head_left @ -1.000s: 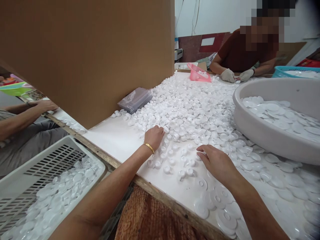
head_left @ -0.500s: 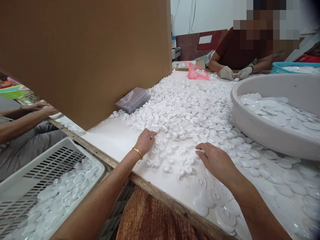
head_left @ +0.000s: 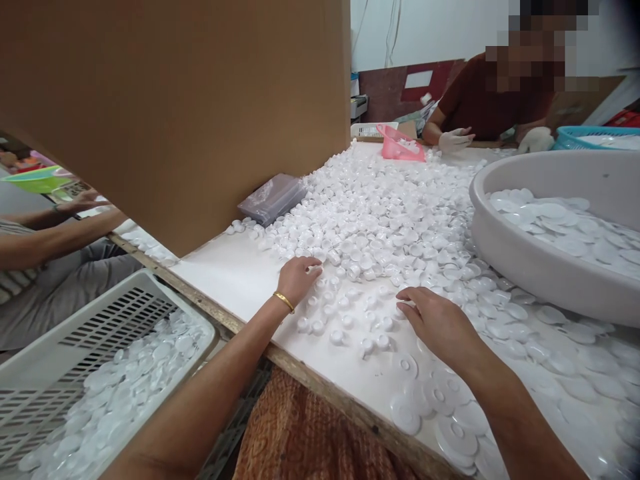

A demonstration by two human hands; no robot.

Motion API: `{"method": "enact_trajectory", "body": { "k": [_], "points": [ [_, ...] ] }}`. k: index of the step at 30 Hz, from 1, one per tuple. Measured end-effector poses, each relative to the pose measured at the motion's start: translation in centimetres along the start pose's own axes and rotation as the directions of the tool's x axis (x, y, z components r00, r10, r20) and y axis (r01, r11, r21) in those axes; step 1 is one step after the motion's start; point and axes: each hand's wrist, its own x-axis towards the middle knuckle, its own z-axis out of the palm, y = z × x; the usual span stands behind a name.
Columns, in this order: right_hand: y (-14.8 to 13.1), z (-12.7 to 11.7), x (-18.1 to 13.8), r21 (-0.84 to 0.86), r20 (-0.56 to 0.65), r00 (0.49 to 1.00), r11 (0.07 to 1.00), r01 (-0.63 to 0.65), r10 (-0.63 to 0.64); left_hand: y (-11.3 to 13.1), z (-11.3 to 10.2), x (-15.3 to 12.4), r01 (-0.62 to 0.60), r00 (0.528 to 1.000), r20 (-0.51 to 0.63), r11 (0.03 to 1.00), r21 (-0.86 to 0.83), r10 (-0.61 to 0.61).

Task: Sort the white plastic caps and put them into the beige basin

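Note:
My left hand (head_left: 299, 280), with a gold bangle (head_left: 284, 301) at the wrist, reaches to the near edge of a heap of small white cup-shaped pieces (head_left: 380, 220). Its thumb and forefinger are a little apart, beside the pieces. To the right, my right hand (head_left: 433, 317) hovers low over the table, thumb and fingers parted and curved, with nothing visible between them. Loose cup-shaped pieces (head_left: 337, 338) lie spread between both hands. Flat white saucer-like discs (head_left: 456, 437) overlap below my right forearm.
A large grey tub (head_left: 520, 273) of white discs stands at right. A slatted basket (head_left: 65, 363) of white pieces sits below the table edge. A cardboard sheet (head_left: 175, 100), clear-wrapped packet (head_left: 273, 199) and pink scoop (head_left: 393, 143) border the heap. Gloved co-worker (head_left: 500, 110) sits opposite; another person's arms (head_left: 65, 233) show left.
The view has shifted slightly, moving the scene a little rightward. My hands stay in nearly the same places over the pieces. The co-worker opposite has moved their gloved hands apart.

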Motion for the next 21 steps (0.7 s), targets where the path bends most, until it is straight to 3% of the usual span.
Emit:
{"method": "enact_trajectory", "body": {
  "k": [4, 7, 9, 14, 21],
  "points": [
    [0.0, 0.1, -0.1, -0.003, -0.018, 1.000, 1.000, 0.011, -0.011, -2.0, -2.8, 0.0, 0.049, 0.989, -0.138, 0.998, 0.032, -0.044],
    [0.1, 0.3, -0.1, -0.001, -0.016, 1.000, 1.000, 0.014, -0.014, -3.4, -3.9, -0.7, 0.118, 0.992, -0.053, 0.984, 0.132, -0.112],
    [0.1, 0.4, -0.1, 0.000, -0.009, 1.000, 1.000, 0.016, -0.016, -3.9, -3.6, -1.5, 0.100, 0.994, 0.014, 0.976, 0.192, -0.105],
    [0.2, 0.7, -0.1, -0.006, 0.002, 1.000, 1.000, 0.017, -0.017, -3.5, -2.0, -2.2, 0.084, 0.994, 0.035, 0.950, 0.300, -0.099],
    [0.3, 0.7, -0.1, -0.010, -0.011, 1.000, 1.000, 0.006, -0.006, -2.5, -2.3, -1.4, 0.089, 0.984, 0.133, 0.978, 0.191, -0.115]
  ]
}}
